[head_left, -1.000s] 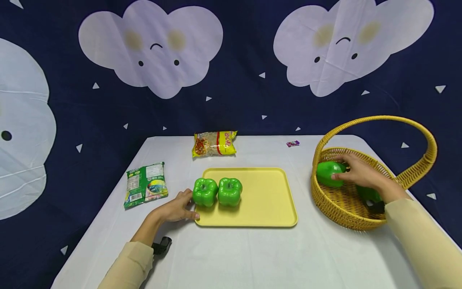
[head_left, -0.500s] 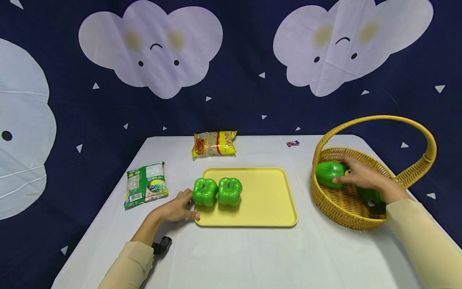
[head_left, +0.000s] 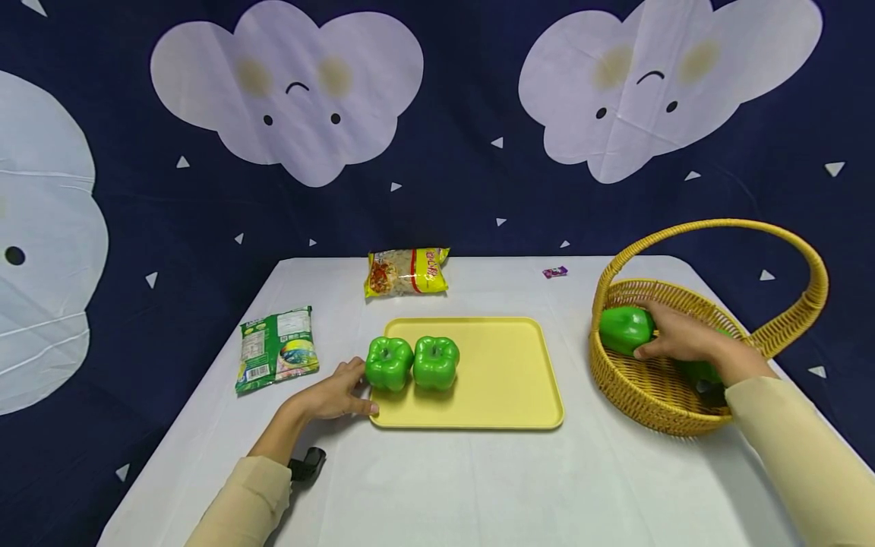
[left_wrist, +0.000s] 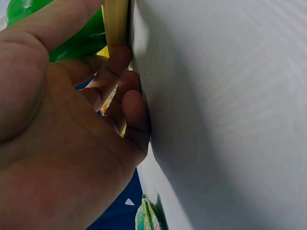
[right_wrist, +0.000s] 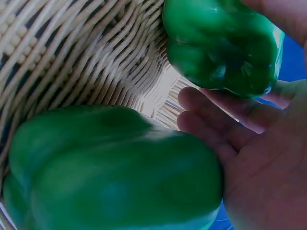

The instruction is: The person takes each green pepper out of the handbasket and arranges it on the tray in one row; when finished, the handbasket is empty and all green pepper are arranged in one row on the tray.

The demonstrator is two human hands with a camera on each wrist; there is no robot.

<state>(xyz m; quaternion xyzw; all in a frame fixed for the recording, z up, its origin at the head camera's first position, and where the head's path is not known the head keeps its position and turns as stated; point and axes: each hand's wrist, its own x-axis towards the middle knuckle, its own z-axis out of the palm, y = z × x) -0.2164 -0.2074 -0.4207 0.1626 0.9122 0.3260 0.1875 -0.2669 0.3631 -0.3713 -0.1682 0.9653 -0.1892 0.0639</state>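
Green pepper (head_left: pixel 620 330): I cannot confirm my right hand (head_left: pixel 677 334) grips it; its gloss risks slipping. Left hand (head_left: pixel 331 395) relaxed.

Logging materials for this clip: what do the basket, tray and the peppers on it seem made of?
Basket: wicker-like, with woven strands visible and slight sheen.
Tray: probably plastic, smooth and evenly yellow with a raised rim.
Peppers: glossy, strong highlights; plastic or real, the look leaves open.
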